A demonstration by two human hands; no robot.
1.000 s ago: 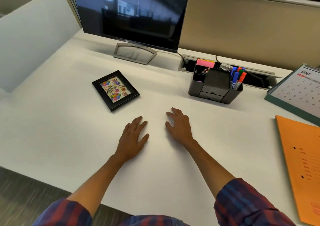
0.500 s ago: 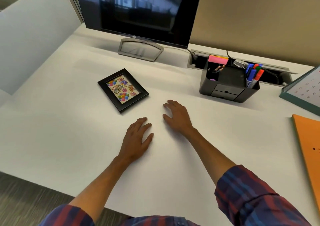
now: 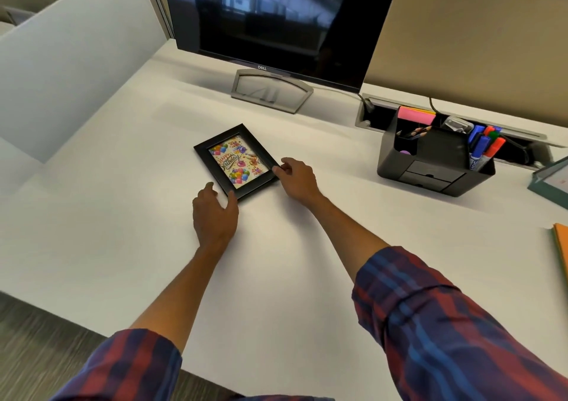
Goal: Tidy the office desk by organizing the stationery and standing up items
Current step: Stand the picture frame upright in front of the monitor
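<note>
A black picture frame [image 3: 235, 161] with a colourful "Happy Birthday" card lies flat on the white desk [image 3: 129, 222], in front of the monitor. My left hand [image 3: 215, 213] rests at the frame's near corner, its thumb touching the edge and its fingers apart. My right hand [image 3: 296, 179] pinches the frame's right corner with thumb and fingertips. A black desk organizer [image 3: 436, 162] stands to the right, holding markers, pencils and pink sticky notes.
A dark Dell monitor [image 3: 276, 22] on a grey stand sits at the back. A cable tray [image 3: 368, 110] runs behind the organizer. A teal calendar [image 3: 550, 182] and an orange folder [image 3: 561, 241] lie at the right edge. Partition walls close the left and back.
Both hands have left the bare desk surface and moved forward and left to the picture frame; the right fingers now grip its corner. The view has shifted left.
</note>
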